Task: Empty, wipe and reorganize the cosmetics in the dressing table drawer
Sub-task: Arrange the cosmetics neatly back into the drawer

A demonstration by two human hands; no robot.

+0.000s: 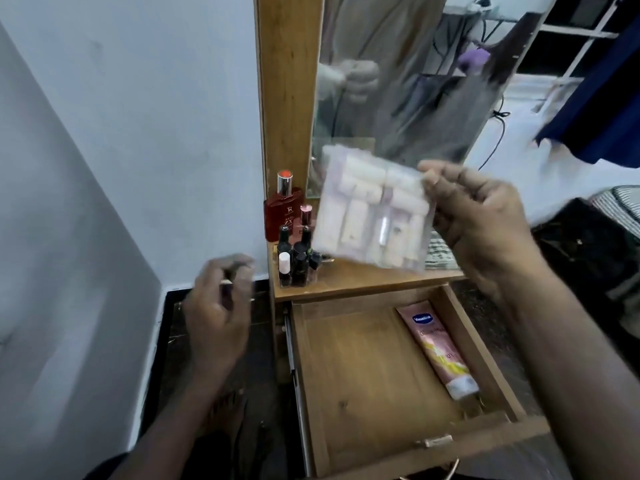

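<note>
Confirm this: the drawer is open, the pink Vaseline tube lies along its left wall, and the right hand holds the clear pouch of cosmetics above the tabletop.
One thing is wrong. In the head view the Vaseline tube lies along the right wall of the open drawer, not the left. The right hand does hold the clear pouch above the tabletop.

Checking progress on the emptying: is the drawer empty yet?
Not empty. The open drawer still holds one pink tube lying flat along its right wall.

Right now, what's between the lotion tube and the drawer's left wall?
Head view: nothing. Bare wooden drawer floor runs from the pink lotion tube, lying along the right wall, across to the left wall of the drawer.
</note>
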